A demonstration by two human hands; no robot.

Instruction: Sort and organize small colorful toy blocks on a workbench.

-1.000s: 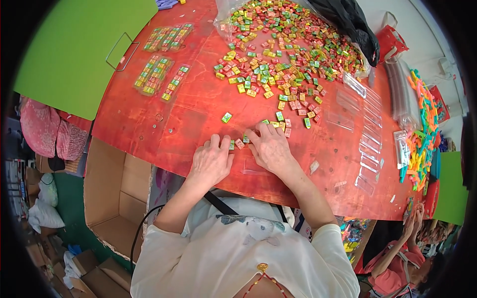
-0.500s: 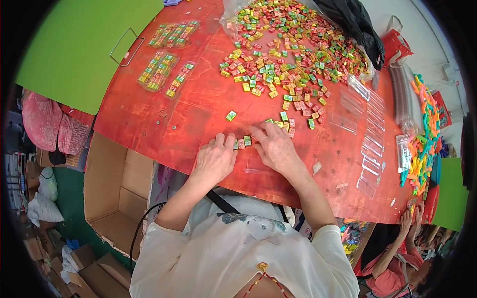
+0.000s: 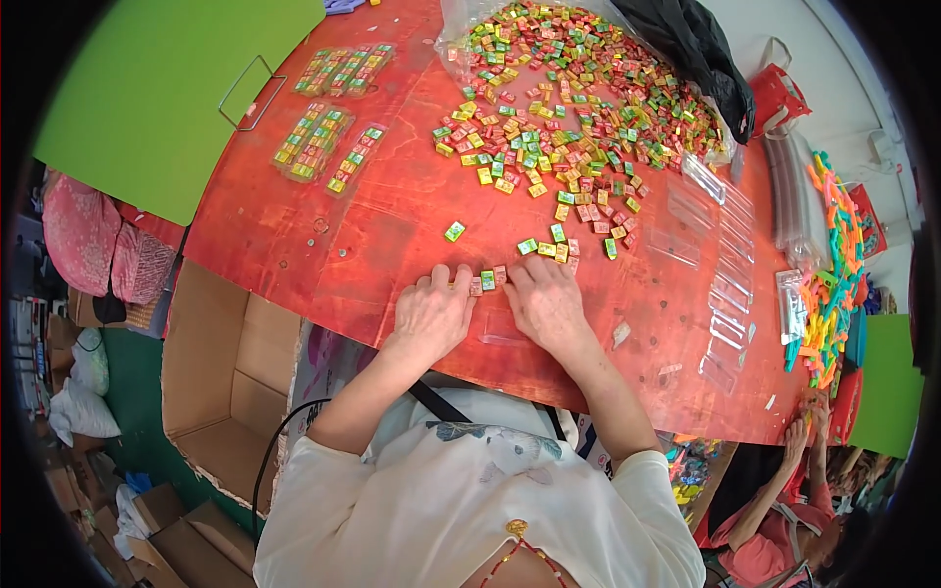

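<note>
Red table (image 3: 392, 225), row of boxes (image 3: 488, 280) between left hand (image 3: 431, 314) and right hand (image 3: 546, 304); fingers curled at both ends, grip unclear

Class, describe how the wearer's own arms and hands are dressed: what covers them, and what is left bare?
The left hand and right hand are ungloved, with no ring or bracelet that I can make out. Both forearms are bare too. The loose, off-white sleeves are short, ending near the elbows, and look plain.
</note>
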